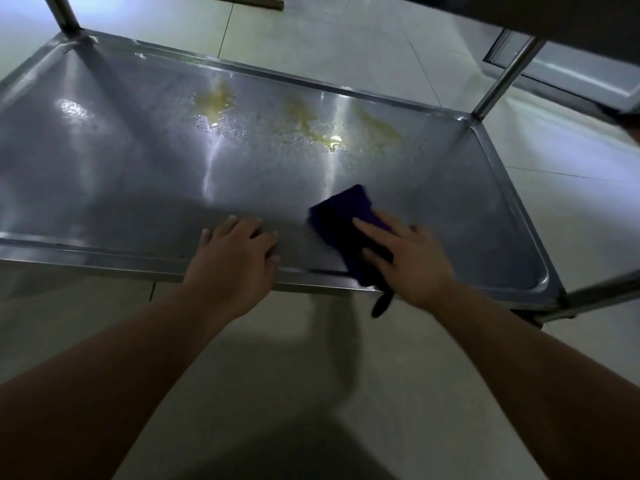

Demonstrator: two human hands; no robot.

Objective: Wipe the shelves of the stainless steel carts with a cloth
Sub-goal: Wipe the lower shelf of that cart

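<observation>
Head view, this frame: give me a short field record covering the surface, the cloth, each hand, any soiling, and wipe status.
surface: stainless steel cart shelf, raised rim, upright posts at the corners
cloth: folded purple cloth, flat on the shelf near the front edge, one end hanging over the rim
right hand: right hand pressed palm-down on the cloth
left hand: left hand resting on the front rim, holding nothing
soiling: yellowish stains with droplets toward the far side
wipe status: stains not yet reached by the cloth
floor: pale tiles
</observation>
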